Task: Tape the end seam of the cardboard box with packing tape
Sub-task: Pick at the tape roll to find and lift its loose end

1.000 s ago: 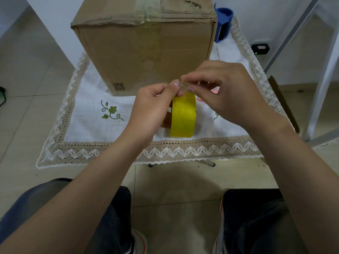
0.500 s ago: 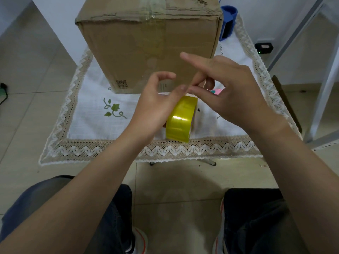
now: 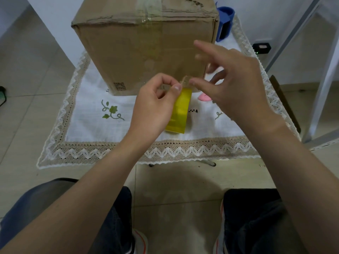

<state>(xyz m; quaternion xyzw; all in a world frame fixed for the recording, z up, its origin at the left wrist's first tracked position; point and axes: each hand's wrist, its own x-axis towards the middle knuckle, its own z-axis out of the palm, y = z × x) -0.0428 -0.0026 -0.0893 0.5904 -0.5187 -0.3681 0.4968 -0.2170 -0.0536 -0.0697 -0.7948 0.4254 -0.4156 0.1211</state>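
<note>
A brown cardboard box (image 3: 128,52) stands at the back of the small table, with a strip of clear tape running over its top and down its near face. In front of it my left hand (image 3: 154,107) holds a yellow roll of packing tape (image 3: 178,112) on edge above the cloth. My right hand (image 3: 236,87) hovers beside the roll's top, thumb tip against the tape's loose end, other fingers spread apart. Whether that thumb grips the end is unclear.
A white lace-edged tablecloth (image 3: 91,125) covers the table. A blue tape dispenser (image 3: 224,22) stands behind the box's right corner. Something pink (image 3: 203,97) lies under my right hand. A small black device (image 3: 261,47) sits on the floor at right, near white metal legs (image 3: 322,88).
My right hand's fingers have opened and spread from a pinch at the roll's top. The roll tilted, then came back nearly upright in my left hand.
</note>
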